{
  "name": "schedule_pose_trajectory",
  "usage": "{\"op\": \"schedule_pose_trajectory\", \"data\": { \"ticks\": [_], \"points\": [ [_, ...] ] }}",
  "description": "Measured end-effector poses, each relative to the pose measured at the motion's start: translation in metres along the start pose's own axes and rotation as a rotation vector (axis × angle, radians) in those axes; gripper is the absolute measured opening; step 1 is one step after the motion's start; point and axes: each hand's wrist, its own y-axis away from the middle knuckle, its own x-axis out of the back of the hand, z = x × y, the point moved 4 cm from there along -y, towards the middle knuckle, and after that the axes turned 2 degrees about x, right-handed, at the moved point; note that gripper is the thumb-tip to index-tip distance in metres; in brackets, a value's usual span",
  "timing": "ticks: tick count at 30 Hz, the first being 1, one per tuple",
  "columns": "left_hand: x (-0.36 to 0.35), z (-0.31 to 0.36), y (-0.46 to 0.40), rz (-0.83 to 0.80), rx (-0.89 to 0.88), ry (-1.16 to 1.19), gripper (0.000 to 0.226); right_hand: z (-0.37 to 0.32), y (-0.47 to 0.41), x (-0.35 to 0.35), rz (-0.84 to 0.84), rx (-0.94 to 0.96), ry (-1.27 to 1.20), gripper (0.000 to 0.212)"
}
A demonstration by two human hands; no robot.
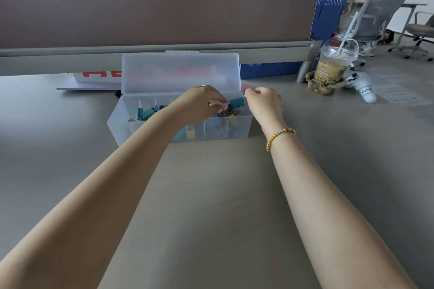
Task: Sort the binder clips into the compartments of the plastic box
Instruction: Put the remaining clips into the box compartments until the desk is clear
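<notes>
Left grip (202,103) reaches into the plastic box (131,124), with our fingers curled down among the binder clips (234,104) near the right end; a small yellow clip (213,103) sits at the fingertips, though we cannot tell whether it is pinched or merely touched. Right grip (264,101) hovers just beside the right end of the box with fingers curled — a pink clip (246,87) shows at its far edge, apparently pinched between the fingertips. A gold beaded bracelet (279,137) circles the right wrist, and a ring (204,86) shows on the left hand. Our box stands on the table (223,195) with its translucent lid (180,73) raised upright behind it; thin dividers split the interior into compartments. Teal clips (146,112) lie in the left-hand compartments, and further teal, blue and yellow clips are heaped near the right. An iced drink cup (333,68) with a straw stands in a cardboard holder at the far right of the table.
</notes>
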Motion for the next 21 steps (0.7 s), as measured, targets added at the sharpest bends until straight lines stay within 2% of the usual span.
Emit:
{"op": "schedule_pose_trajectory", "data": {
  "ticks": [3,6,9,12,15,17,18,20,21],
  "points": [
    [-0.007,0.006,-0.017,-0.025,0.007,-0.094,0.026,-0.001,0.002,-0.002,-0.113,0.046,0.101,0.041],
    [-0.008,0.004,-0.03,0.012,0.064,-0.169,0.026,-0.001,0.001,0.001,-0.158,0.096,0.22,0.038],
    [-0.005,-0.003,-0.037,0.064,0.132,-0.103,0.02,-0.004,0.002,0.006,-0.168,0.177,0.377,0.041],
    [-0.007,-0.005,-0.034,-0.043,0.152,-0.086,0.024,-0.012,0.009,0.008,-0.113,0.304,0.566,0.032],
    [-0.002,-0.007,-0.026,0.005,0.17,0.16,0.024,-0.017,0.014,0.002,-0.103,0.356,0.694,0.04],
    [0.009,-0.014,-0.02,0.142,0.183,0.272,0.027,-0.019,0.016,0.004,-0.056,0.356,0.65,0.043],
    [0.015,-0.019,-0.018,0.199,0.194,0.301,0.027,-0.02,0.017,0.007,-0.003,0.357,0.586,0.038],
    [0.023,-0.028,-0.013,0.241,0.207,0.311,0.027,-0.02,0.017,0.011,0.046,0.378,0.451,0.029],
    [0.025,-0.032,-0.01,0.241,0.215,0.292,0.027,-0.018,0.016,0.009,-0.001,0.384,0.418,0.031]
  ]
}}
